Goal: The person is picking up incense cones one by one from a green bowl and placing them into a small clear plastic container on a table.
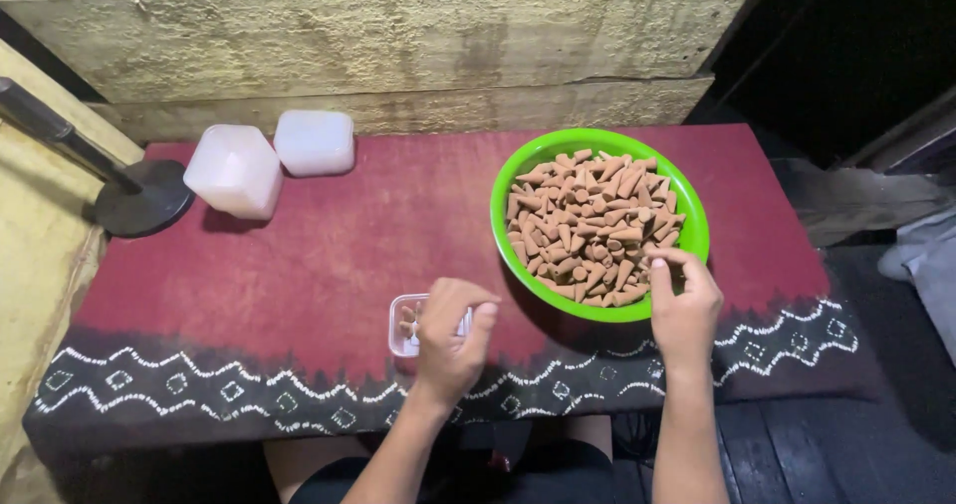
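A green bowl [518, 170] full of small brown cones [588, 225] stands on the right half of a red patterned cloth [329, 255]. My right hand [682, 310] rests on the bowl's near rim, fingertips pinched together among the cones; whether it holds one is hidden. My left hand [450, 340] lies over a small clear plastic box [405, 325] near the table's front edge, fingers curled around the box's right side. A few cones show inside the box.
Two translucent white lidded containers [236, 170] [314, 142] sit at the back left. A black round stand base [144, 197] with a slanting pole is at the far left edge. A rough concrete wall runs behind the table.
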